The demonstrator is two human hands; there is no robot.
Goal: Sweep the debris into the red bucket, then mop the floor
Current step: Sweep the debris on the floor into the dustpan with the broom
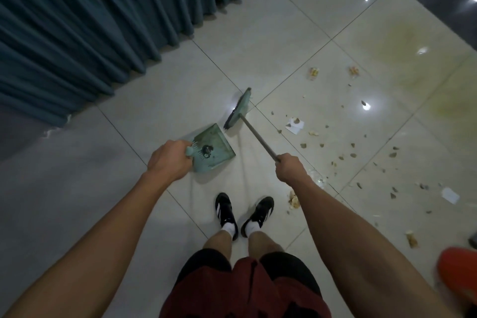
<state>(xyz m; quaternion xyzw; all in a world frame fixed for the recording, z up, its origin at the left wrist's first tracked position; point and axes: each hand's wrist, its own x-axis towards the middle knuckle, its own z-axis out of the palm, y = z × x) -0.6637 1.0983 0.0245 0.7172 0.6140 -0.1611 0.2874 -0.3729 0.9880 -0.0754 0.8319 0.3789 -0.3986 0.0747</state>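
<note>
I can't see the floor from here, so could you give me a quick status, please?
Left hand grips dustpan; right hand grips broom. Debris unswept, scattered right. Red bucket at right edge. Nothing blocking.

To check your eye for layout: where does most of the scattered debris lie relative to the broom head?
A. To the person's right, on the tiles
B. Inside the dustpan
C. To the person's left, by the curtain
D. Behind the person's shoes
A: the debris is strewn over tiles right of the broom head, away from the curtain.
</note>
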